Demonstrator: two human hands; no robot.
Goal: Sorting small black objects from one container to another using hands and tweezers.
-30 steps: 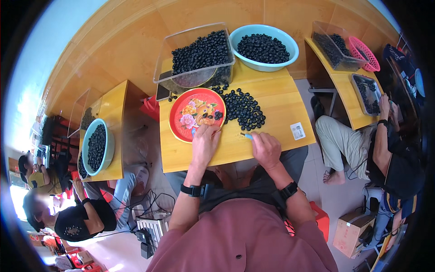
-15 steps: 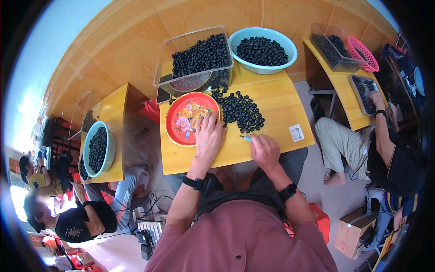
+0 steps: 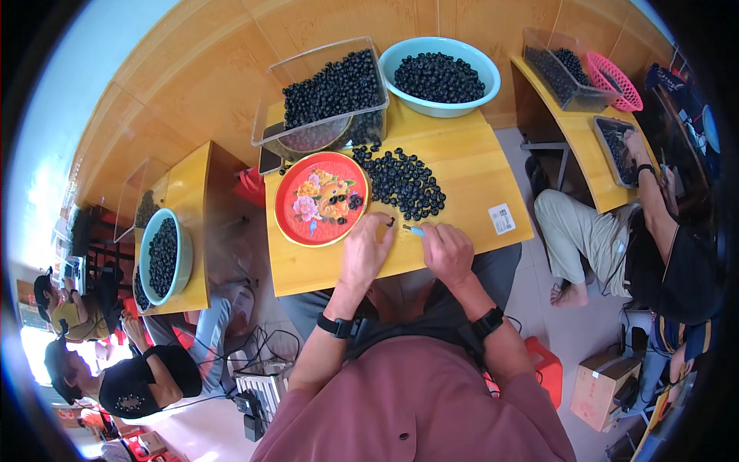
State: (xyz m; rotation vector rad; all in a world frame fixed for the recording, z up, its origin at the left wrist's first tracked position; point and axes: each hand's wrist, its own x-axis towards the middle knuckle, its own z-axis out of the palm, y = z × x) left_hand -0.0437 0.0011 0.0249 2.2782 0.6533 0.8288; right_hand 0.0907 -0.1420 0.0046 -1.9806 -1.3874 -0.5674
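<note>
Between the thumb and fingertips of my left hand [image 3: 365, 251] is a small round black bead-like piece [image 3: 391, 222]. My right hand [image 3: 448, 252] is closed round a small tool with a light-blue handle [image 3: 417, 231]; its short tip points left toward that piece, a small gap apart. Just beyond both hands lies a loose pile of black bead-like pieces [image 3: 404, 183] on the yellow table [image 3: 469, 177]. A round red tray [image 3: 291, 215] with a flower pattern sits left of the pile, holding several of the same pieces.
At the table's far side stand a clear plastic bin [image 3: 323, 123] and a light-blue basin [image 3: 439, 108], both holding black pieces. A phone-like dark slab [image 3: 270, 160] lies by the bin. A white label [image 3: 502, 219] is on the right. People work at tables on either side.
My left hand has moved from the tray's right edge toward the right hand and now pinches a black piece. Pieces in the tray show now. The right hand has shifted slightly.
</note>
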